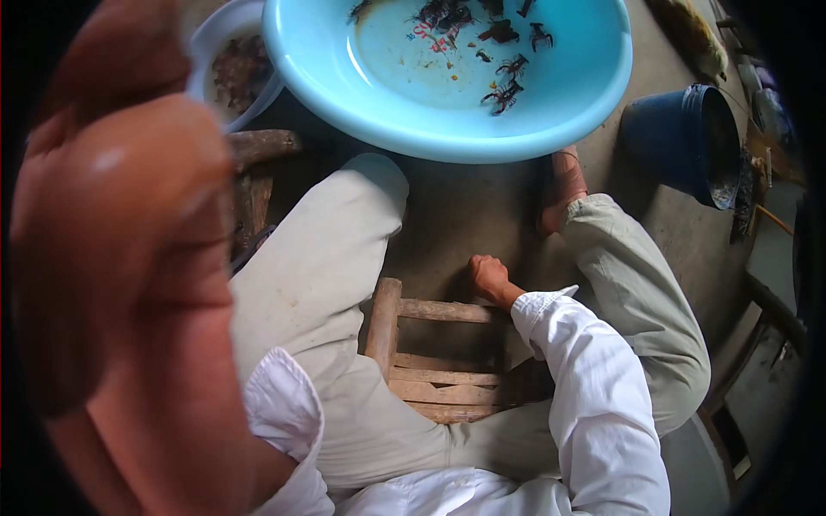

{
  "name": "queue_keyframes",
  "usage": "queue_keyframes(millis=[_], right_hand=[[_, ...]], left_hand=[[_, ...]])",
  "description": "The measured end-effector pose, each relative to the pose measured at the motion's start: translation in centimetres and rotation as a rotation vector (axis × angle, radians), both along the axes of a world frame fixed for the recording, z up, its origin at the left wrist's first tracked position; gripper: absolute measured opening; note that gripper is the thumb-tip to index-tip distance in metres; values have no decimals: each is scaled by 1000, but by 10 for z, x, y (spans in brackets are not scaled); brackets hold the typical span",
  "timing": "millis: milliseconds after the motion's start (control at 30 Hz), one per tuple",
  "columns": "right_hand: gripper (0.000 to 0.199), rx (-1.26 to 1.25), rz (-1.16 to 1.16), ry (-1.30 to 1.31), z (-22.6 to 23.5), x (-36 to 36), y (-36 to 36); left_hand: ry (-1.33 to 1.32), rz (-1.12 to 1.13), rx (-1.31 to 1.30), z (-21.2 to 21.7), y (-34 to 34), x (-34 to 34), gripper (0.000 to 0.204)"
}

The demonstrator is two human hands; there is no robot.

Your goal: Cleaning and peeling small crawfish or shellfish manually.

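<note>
- left hand (120, 215) is raised close to the lens, blurred; its grip cannot be told.
- right hand (489, 277) is curled on the wooden stool (439, 361), nothing held.
- blue basin (447, 77) with crayfish (503, 95) is seen ahead.

light: soft daylight | shadow: under blue basin (447, 86) | blur: raised left hand (120, 232) | edges: dark, bent

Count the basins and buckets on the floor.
3: a light blue basin holding crayfish ahead, a white basin tucked behind its left edge, and a dark blue bucket at right. Others may be hidden.
</note>
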State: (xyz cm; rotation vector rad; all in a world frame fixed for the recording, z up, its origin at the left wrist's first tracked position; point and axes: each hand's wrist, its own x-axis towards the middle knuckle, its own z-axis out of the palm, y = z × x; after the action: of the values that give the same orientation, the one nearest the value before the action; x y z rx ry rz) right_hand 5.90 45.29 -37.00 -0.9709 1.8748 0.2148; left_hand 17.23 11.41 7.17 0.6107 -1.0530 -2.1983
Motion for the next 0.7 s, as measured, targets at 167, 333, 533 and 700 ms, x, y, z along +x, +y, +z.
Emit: queue_keyframes(millis=[167, 333, 533, 700], right_hand=[[26, -300, 82, -268, 69, -44, -85], [31, -416, -240, -356, 281, -121, -149], [27, -728, -568, -538, 428, -135, -157], [16, -1187, -674, -598, 453, -146, -157]], left_hand=[[-48, 54, -36, 0, 19, -10, 40], [-80, 133, -12, -3, 51, -66, 33], [-336, -69, -447, -2, 52, -81, 26], [-325, -370, -424, -1, 39, -106, 40]])
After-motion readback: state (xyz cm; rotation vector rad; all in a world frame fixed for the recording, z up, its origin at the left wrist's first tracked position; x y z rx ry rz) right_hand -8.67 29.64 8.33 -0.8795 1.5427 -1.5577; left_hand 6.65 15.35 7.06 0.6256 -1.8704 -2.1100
